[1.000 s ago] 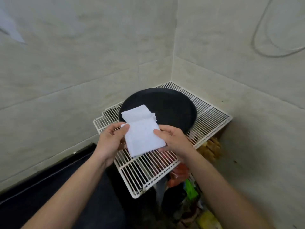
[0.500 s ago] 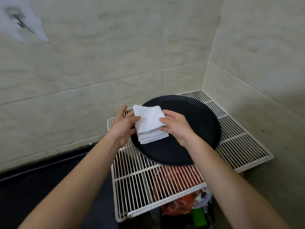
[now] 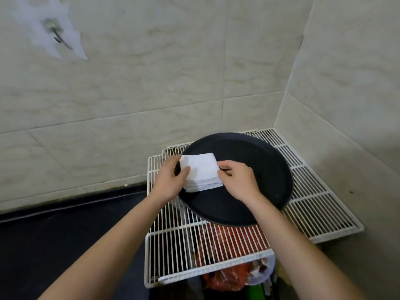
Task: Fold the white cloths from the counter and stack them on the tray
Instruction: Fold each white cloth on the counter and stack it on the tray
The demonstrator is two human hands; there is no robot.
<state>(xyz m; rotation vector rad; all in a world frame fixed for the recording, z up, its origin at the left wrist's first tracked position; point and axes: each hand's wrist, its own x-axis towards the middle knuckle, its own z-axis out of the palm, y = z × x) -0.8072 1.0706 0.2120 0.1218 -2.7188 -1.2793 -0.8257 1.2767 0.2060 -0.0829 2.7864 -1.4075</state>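
Stack of folded white cloths (image 3: 200,172) sits on left part of black tray (image 3: 266,169), left hand (image 3: 170,181) and right hand (image 3: 238,180) pinching opposite edges, fingers curled round it. Tip imo: square corners, press flat, release both sides together

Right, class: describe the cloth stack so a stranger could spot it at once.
Find the white wire rack in the tiled corner; a round black tray sits on it. On the tray's left side lies the stack of folded white cloths, the only white fabric there.
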